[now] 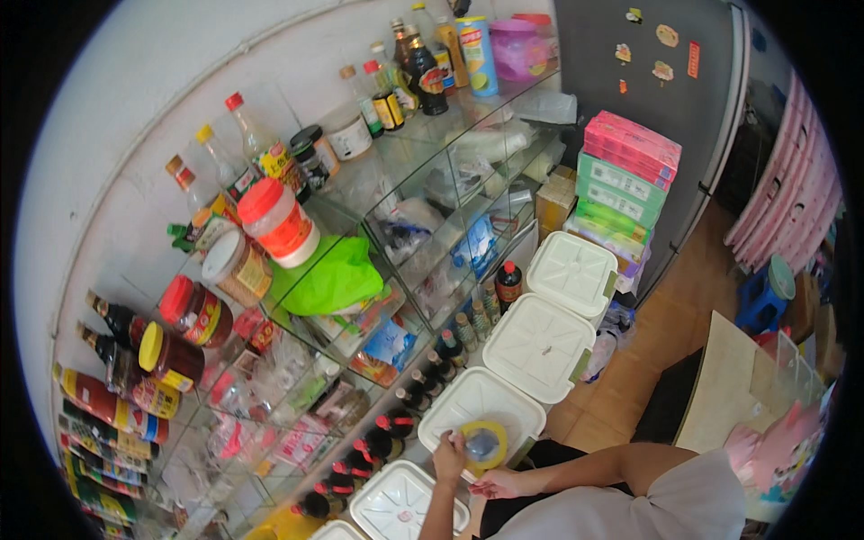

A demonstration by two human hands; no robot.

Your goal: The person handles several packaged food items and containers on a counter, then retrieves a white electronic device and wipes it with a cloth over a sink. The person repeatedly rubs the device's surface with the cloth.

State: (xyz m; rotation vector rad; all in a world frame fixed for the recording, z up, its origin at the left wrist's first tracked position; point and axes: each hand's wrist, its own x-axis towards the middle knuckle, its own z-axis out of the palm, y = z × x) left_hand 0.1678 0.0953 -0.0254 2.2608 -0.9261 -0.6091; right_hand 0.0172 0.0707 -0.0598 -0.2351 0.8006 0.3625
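My left hand [448,460] grips the edge of a round thing with a yellow rim [500,445] and a clear, bluish middle; blur hides whether it is a lid or a jar. It is held over a white lidded storage bin [466,401]. Just below the yellow rim is my right hand [501,483], its fingers partly curled. Whether something small lies in those fingers cannot be made out. Another white bin lid [398,506] lies below and left of my hands. Beyond the middle bin, two more white bins [540,345] continue the row.
Dark bottles with red caps [368,459] line the space between bins and glass shelves [412,283]. Jars and sauce bottles crowd the shelf top, among them a red-lidded jar [280,223]. Stacked tissue packs [624,175] stand by a grey refrigerator [648,88]. A pale table [715,391] is to the right.
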